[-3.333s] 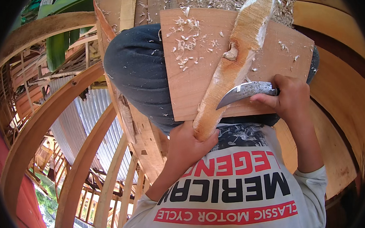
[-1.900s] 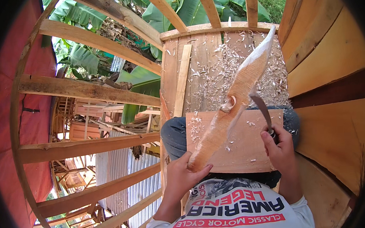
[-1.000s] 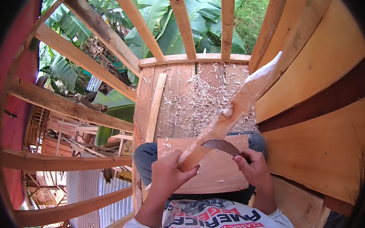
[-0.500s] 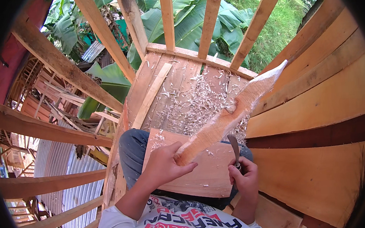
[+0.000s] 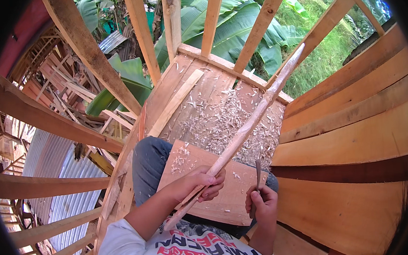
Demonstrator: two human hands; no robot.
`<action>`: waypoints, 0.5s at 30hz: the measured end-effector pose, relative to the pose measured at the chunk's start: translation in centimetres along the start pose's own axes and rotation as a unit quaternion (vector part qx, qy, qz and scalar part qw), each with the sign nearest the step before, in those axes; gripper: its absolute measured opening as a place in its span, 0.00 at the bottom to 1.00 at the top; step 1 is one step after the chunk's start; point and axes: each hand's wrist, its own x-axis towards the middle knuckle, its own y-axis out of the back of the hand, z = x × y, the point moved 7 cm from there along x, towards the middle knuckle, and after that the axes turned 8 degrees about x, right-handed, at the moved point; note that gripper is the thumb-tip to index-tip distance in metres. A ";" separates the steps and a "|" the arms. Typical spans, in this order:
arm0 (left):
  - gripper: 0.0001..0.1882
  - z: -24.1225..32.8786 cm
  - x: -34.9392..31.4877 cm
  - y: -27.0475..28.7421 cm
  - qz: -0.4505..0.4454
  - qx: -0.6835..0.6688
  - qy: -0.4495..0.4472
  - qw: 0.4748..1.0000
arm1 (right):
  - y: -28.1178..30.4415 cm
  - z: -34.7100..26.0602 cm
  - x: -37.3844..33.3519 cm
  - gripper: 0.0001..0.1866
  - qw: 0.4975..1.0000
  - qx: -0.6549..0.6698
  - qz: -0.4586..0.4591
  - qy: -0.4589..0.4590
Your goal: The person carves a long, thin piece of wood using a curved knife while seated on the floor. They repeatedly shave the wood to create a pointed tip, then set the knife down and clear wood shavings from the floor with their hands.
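My left hand (image 5: 202,184) is closed around the lower part of a long carved piece of wood (image 5: 244,132), seen edge-on. Its pointed tip reaches up and away to the right; its lower end comes back toward my shirt. In my right hand (image 5: 263,202) is a knife (image 5: 258,173), its narrow dark blade pointing up. The blade stands apart from the wood. Across my lap lies a flat wooden board (image 5: 180,161) with a few shavings on it, below the carved piece.
Wood shavings (image 5: 222,117) cover much of the plank floor (image 5: 158,111) ahead. A loose wooden strip (image 5: 177,102) lies there on the left. Upright slats (image 5: 213,19) stand around the far and left sides, and a plank wall (image 5: 341,152) rises at my right. Banana leaves (image 5: 235,27) show outside.
The carved wood has been turned from its broad face to its narrow edge, and my left hand now wraps around it. The knife has turned edge-on too. The whole view has shifted slightly.
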 end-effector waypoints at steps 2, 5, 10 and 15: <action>0.23 -0.2 0.2 -0.2 -0.027 -0.030 -0.011 0.999 | -0.2 0.2 -0.1 0.11 1.000 -0.005 -0.005 -0.009; 0.18 -0.6 0.8 0.4 -0.051 -0.031 -0.036 0.998 | -0.4 0.4 0.0 0.11 1.000 0.010 -0.012 0.001; 0.16 -2.1 1.3 0.8 -0.081 -0.116 -0.009 0.990 | -1.2 1.1 0.1 0.11 0.999 0.023 -0.028 -0.020; 0.18 -3.1 1.3 0.5 -0.138 -0.113 0.030 0.984 | -1.6 1.4 0.2 0.09 0.998 0.049 -0.031 -0.036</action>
